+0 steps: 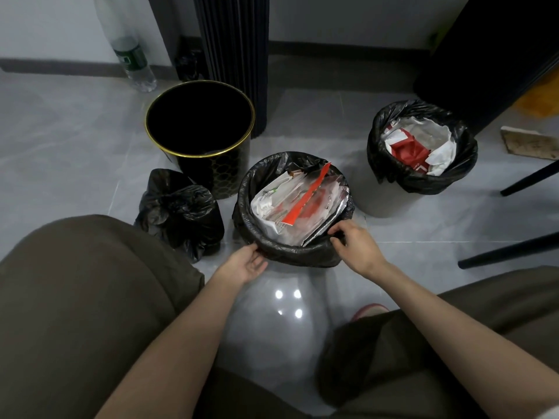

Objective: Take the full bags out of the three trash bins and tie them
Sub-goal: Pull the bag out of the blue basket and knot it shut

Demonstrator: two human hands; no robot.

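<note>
A middle bin lined with a black bag [298, 252] stands right in front of me, filled with white and red packaging. My left hand [248, 263] touches the bag's folded rim at its near left, palm up with relaxed fingers. My right hand [354, 241] pinches the rim at the near right. A tied black bag [180, 211] lies on the floor to the left. Behind it stands an empty black bin with a gold rim [199, 137]. A third bin with a black bag [422, 152] full of red and white waste stands at the right.
A clear plastic bottle [130, 52] leans against the wall at the back left. A dark ribbed column [233, 55] rises behind the empty bin. Black chair legs [514, 249] reach in from the right. My knees frame the glossy grey floor [272, 313].
</note>
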